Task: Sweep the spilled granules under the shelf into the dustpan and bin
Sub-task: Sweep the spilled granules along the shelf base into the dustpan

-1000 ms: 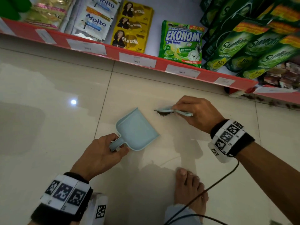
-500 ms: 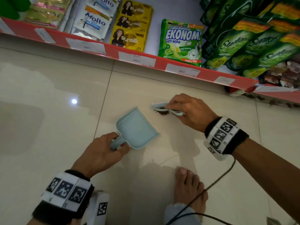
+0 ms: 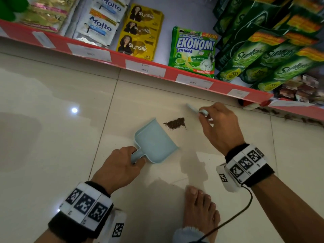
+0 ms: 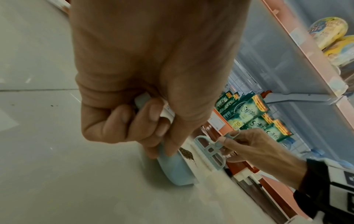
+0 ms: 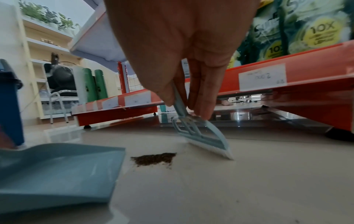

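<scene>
Your left hand [image 3: 121, 165] gripped the dustpan's handle, fingers curled round it, with the dustpan [image 3: 154, 142] flat on the tiled floor [image 3: 52, 137] and its mouth facing the shelf. Just beyond its lip lay a small pile of brown granules [image 3: 175, 123], not touching it. To the right, your right hand [image 3: 220, 125] pinched the handle of a small brush [image 5: 203, 136], bristles near the floor beside the pile. More granules [image 3: 298, 119] lay under the red shelf [image 3: 192, 79] at far right.
</scene>
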Action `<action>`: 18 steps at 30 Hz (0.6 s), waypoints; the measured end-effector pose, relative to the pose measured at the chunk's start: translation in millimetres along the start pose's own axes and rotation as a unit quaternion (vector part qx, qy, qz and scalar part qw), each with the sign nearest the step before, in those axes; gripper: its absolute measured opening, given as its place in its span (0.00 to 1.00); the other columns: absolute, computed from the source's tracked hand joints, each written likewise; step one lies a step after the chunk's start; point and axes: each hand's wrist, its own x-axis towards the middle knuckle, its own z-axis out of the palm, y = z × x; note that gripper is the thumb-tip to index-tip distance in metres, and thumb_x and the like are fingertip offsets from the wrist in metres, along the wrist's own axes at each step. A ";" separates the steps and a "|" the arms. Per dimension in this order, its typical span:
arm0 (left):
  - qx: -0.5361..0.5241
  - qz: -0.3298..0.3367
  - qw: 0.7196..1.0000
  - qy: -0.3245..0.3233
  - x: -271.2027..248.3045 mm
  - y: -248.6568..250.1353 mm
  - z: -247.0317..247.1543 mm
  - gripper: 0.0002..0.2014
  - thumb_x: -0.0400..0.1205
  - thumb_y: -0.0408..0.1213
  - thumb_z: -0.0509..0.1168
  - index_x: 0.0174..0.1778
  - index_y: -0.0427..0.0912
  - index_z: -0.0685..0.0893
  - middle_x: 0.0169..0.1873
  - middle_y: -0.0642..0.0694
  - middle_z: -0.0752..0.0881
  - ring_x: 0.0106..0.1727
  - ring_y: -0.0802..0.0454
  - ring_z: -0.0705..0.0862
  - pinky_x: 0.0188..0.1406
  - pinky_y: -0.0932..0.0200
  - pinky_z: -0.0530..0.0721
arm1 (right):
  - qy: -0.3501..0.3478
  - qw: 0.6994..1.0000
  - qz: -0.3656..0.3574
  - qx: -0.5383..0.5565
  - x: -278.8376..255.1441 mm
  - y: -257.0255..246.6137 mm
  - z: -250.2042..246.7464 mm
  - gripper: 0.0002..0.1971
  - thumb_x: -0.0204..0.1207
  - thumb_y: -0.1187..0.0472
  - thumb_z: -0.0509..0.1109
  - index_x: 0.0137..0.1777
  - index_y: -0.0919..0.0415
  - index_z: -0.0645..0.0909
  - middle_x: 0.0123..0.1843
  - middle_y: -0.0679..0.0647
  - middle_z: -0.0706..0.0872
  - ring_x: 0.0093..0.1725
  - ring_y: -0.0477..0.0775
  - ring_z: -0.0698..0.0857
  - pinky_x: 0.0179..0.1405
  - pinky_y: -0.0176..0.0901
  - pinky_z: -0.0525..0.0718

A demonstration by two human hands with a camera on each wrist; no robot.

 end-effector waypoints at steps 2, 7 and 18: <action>-0.005 0.000 1.000 0.006 0.3 3.1 1.6 0.20 0.81 0.45 0.69 0.26 0.47 0.69 0.21 0.53 0.72 0.22 0.58 0.70 0.22 0.68 0.64 | -0.029 0.999 -0.018 0.006 -8.1 -10.7 4.4 0.11 0.83 0.57 0.67 0.56 0.61 0.88 0.43 0.56 0.81 0.34 0.58 0.83 0.36 0.51 0.86; -0.010 -0.006 1.000 0.000 1.4 10.6 4.0 0.20 0.81 0.48 0.68 0.27 0.47 0.69 0.22 0.54 0.72 0.22 0.59 0.70 0.19 0.71 0.68 | -0.058 0.997 -0.044 0.018 -22.9 -31.3 8.7 0.11 0.83 0.58 0.67 0.57 0.61 0.88 0.42 0.55 0.83 0.35 0.57 0.84 0.36 0.49 0.85; -0.009 0.027 0.999 -0.030 1.3 11.6 5.4 0.20 0.84 0.47 0.65 0.28 0.48 0.67 0.26 0.51 0.72 0.26 0.58 0.70 0.26 0.66 0.66 | 0.032 0.994 -0.027 0.097 -16.6 -27.1 -3.7 0.10 0.83 0.60 0.69 0.56 0.63 0.88 0.47 0.56 0.89 0.41 0.55 0.88 0.39 0.52 0.91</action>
